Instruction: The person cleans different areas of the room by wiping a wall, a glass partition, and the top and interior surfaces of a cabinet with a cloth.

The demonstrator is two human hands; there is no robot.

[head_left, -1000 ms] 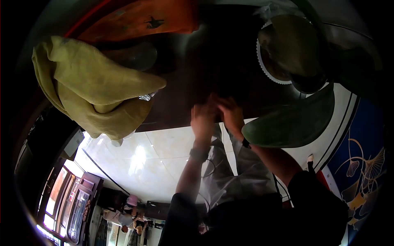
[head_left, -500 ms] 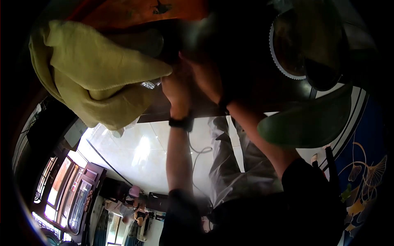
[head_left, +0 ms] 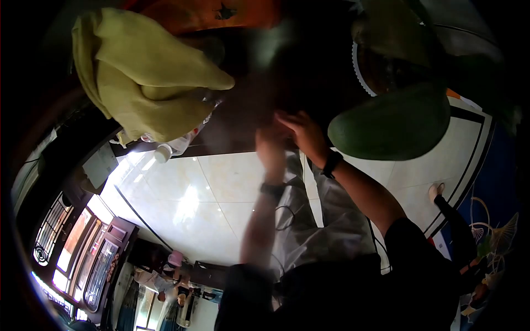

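My left hand [head_left: 270,149] is smeared by motion at the near edge of the dark table [head_left: 234,132]; its fingers cannot be made out. Close beside it, my right hand [head_left: 308,138] has fingers stretched toward the left, partly apart, with nothing visible in them. Both wrists wear dark bands. To the right of my right hand lies a large, smooth green fruit [head_left: 389,124], apart from the hand. On the left is a yellow-green cloth [head_left: 149,71], bunched up. A clear plastic bottle with a white cap [head_left: 163,153] sticks out beneath the cloth.
An orange cloth or bag [head_left: 210,12] lies at the far side. A round thing with a white scalloped rim [head_left: 359,69] is behind the fruit, partly in shadow. Pale floor tiles [head_left: 221,182] show below the table, with people [head_left: 160,281] in the background.
Both hands have moved toward my body and to the right, away from the cloth. The view has shifted, showing more of the green fruit and the bottle cap.
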